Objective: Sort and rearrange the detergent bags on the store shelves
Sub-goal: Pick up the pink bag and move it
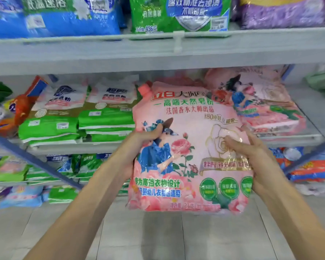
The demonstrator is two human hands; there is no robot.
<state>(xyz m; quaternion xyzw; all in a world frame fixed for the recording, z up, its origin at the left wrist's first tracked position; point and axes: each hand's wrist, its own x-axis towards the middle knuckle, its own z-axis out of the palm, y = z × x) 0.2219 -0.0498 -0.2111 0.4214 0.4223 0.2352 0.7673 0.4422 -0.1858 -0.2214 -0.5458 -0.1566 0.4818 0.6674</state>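
One left hand (144, 136), one right hand (251, 152), one held pink bag (191, 113), two green stacks (105, 120).

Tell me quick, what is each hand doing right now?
Left hand: grips the pink bag by its left edge.
Right hand: grips the same bag by its right edge.

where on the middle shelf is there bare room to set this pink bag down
Bare middle shelf shows right of the pink stack, before the green bags at the far right. Left of the held pink bag it is crowded: green-and-white stacks packed side by side up to the orange bag. Behind the held bag is hidden.
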